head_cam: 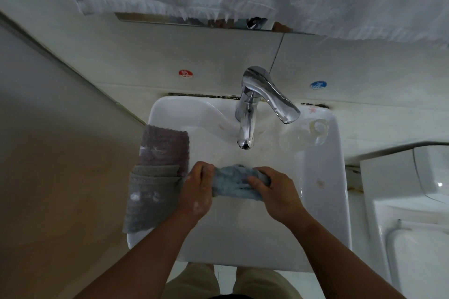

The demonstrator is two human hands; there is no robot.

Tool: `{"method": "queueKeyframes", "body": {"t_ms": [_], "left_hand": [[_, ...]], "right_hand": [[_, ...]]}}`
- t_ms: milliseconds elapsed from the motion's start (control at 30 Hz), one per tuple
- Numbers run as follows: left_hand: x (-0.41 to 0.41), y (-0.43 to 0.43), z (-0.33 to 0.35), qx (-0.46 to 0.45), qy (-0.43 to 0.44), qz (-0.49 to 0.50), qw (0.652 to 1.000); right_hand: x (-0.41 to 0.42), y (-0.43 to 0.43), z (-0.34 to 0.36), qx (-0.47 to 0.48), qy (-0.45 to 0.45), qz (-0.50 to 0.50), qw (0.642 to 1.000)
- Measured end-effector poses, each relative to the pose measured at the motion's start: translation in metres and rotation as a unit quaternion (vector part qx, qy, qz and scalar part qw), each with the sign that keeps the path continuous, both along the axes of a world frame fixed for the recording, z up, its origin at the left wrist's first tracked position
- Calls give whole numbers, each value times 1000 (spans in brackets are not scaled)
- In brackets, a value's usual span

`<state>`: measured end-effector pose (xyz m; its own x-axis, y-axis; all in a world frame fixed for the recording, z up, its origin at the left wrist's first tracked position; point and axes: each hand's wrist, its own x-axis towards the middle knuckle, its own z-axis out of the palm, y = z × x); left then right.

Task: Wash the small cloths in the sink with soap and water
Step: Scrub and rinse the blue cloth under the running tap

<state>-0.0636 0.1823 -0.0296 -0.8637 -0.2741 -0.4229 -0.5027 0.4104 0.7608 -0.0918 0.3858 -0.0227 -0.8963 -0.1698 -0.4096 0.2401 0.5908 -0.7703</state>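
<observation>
Both grips are clenched on the blue cloth (235,183): left hand (198,189) at its left end, right hand (275,192) at its right end, over the sink (323,177) below the faucet (246,128). 2 more lie on the sink's left rim: a purple cloth (165,148) and a grey cloth (150,199).

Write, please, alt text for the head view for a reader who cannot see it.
The left hand and right hand grip a bunched blue cloth over a white sink, below a chrome tap. A purple cloth and a grey cloth drape its left rim.
</observation>
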Motion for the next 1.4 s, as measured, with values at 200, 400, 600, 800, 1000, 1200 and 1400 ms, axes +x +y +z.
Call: {"method": "queueKeyframes", "body": {"t_ms": [200,400,600,800,1000,1200,1400], "left_hand": [[0,-15,-6,-25,2,18,1000],[0,-17,-10,127,-74,40,988],[1,-19,-11,162,-81,47,982],[2,-24,-14,145,-67,54,986],[4,-24,-21,1,31,-7,999],[0,-35,-42,-47,20,-115,992],[9,-46,-56,-187,74,-176,964]], "right_hand": [[-9,20,-8,76,-25,-27,996],[-11,19,-11,-78,-103,-199,971],[-15,15,-12,1,-61,-198,978],[-12,24,-22,36,-40,-131,990],[2,30,-39,38,6,-164,986],[2,35,-58,47,8,-94,994],[15,42,-61,157,59,-21,986]]}}
